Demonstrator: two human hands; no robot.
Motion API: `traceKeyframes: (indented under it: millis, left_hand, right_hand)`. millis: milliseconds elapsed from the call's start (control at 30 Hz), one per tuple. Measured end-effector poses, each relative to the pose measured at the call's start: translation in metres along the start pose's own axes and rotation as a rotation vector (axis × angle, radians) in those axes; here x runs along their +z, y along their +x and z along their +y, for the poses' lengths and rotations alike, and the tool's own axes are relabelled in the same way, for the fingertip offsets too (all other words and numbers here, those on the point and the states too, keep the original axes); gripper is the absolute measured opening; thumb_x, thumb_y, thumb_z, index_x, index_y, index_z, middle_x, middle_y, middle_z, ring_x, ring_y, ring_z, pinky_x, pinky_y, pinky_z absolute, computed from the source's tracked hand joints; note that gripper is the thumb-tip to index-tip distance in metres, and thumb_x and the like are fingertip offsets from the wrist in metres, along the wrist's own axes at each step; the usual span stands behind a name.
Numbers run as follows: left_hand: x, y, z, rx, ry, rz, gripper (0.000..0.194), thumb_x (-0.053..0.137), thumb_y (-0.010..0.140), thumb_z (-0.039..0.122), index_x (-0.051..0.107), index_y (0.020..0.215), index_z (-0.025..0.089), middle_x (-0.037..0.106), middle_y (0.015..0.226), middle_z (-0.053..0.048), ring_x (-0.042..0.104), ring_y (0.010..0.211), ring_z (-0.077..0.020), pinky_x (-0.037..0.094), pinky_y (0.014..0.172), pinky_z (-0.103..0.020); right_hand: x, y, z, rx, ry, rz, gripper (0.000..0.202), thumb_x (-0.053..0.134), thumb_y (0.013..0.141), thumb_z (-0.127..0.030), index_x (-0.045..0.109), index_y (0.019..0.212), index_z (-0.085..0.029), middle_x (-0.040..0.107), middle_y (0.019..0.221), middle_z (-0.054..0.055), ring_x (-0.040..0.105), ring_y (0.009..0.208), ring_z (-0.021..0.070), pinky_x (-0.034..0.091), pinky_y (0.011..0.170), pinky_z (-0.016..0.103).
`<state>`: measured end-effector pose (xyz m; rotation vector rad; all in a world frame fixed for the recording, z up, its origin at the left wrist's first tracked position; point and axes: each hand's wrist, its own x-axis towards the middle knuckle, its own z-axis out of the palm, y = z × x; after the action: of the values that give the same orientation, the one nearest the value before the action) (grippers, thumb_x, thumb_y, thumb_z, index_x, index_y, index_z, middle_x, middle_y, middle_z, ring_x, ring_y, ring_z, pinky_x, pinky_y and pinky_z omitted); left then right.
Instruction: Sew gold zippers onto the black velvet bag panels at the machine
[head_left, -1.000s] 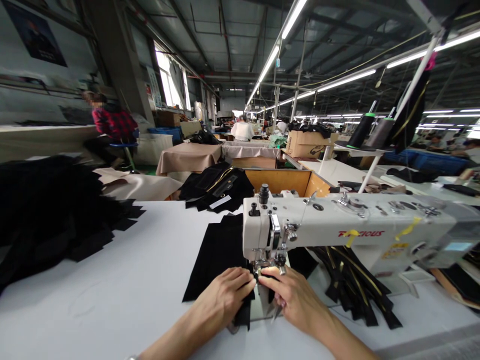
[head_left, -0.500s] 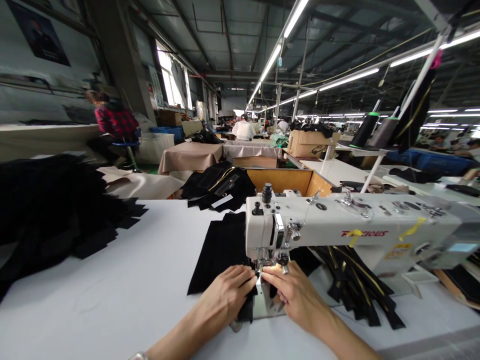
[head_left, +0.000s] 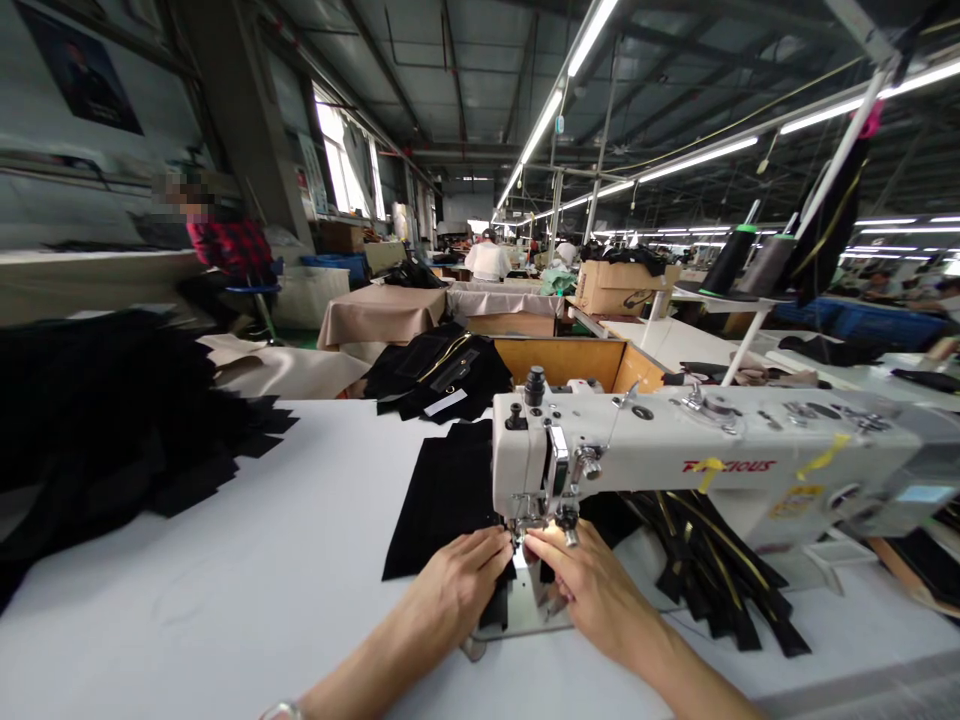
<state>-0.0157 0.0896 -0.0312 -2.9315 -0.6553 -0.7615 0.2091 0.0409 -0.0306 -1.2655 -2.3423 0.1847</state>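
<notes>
"What's that sewing machine [head_left: 622, 440] reading?"
"Red lettering [head_left: 750, 466] ending 'CIOUS', yellow tape [head_left: 709, 472] covering some."
"And the hands?"
"Left hand [head_left: 463, 580] is pressing black fabric [head_left: 442, 490] at the machine's needle end, right hand [head_left: 589, 580] hovering alongside. Pinching? I can't tell."

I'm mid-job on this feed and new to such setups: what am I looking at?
No robot here: a camera worn on a person's head looks forward and down at two bare hands. In front stands a white sewing machine. The left hand rests on black fabric, left of the needle area. The right hand has its fingertips close to the needle area's other side; whether they grip anything is hidden. On the white table lie a large dark pile at the left and black strips with gold-coloured lines at the right.
</notes>
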Motion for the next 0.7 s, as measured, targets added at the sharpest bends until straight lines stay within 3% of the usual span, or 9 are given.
traceKeyframes:
  millis: [367, 467, 567, 700]
  left_hand:
    - [-0.0006, -0.0009, -0.0011, 0.002, -0.006, 0.006, 0.037, 0.045, 0.088, -0.001, 0.054, 0.121, 0.014, 0.065, 0.12, -0.015, 0.064, 0.113, -0.0266, 0.056, 0.095, -0.04]
    - [-0.0036, -0.0003, 0.0005, -0.013, -0.026, -0.022, 0.031, 0.046, 0.09, 0.001, 0.056, 0.116, 0.014, 0.066, 0.118, -0.013, 0.066, 0.11, -0.0252, 0.056, 0.094, -0.037]
    - [-0.0041, -0.0007, 0.0008, -0.03, -0.016, -0.017, 0.03, 0.046, 0.09, 0.0, 0.058, 0.113, 0.015, 0.066, 0.117, -0.012, 0.065, 0.11, -0.0255, 0.056, 0.093, -0.038]
    - [-0.0026, -0.0027, -0.0013, -0.057, 0.015, -0.028, 0.04, 0.046, 0.085, -0.002, 0.056, 0.122, 0.013, 0.065, 0.121, -0.012, 0.058, 0.121, -0.0267, 0.051, 0.102, -0.041]
  right_hand:
    - [-0.0004, 0.0002, -0.0009, 0.025, -0.003, 0.005, 0.082, 0.04, 0.063, 0.013, 0.049, 0.136, -0.022, 0.062, 0.121, 0.005, 0.051, 0.105, 0.0239, 0.045, 0.094, 0.039]
    - [-0.0012, -0.0007, -0.0012, 0.023, -0.029, 0.064, 0.079, 0.039, 0.064, 0.014, 0.05, 0.135, -0.019, 0.062, 0.11, 0.007, 0.052, 0.101, 0.025, 0.048, 0.088, 0.039]
    - [-0.0016, -0.0019, 0.0001, 0.059, -0.06, 0.182, 0.067, 0.036, 0.063, 0.015, 0.059, 0.118, -0.015, 0.06, 0.097, 0.008, 0.053, 0.092, 0.0255, 0.05, 0.077, 0.038]
    - [0.0006, -0.0032, 0.0031, 0.138, -0.064, 0.251, 0.051, 0.036, 0.064, 0.016, 0.061, 0.096, -0.015, 0.058, 0.099, 0.009, 0.053, 0.085, 0.0237, 0.049, 0.069, 0.035]
